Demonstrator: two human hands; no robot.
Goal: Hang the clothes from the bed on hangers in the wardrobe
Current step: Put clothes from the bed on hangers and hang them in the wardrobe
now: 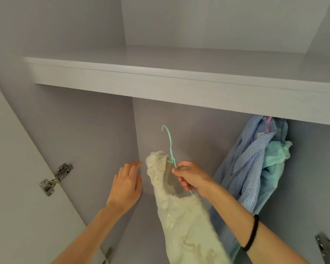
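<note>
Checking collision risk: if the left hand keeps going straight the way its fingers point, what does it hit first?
Probably the wardrobe's back panel. The left hand is open, fingers pointing up and inward; the cream sweater hangs just to its right, apart. Depth is unclear from one view.

Both forearms are bare, no sleeves — only a thin black band (pixel 251 234) around the right wrist.
</note>
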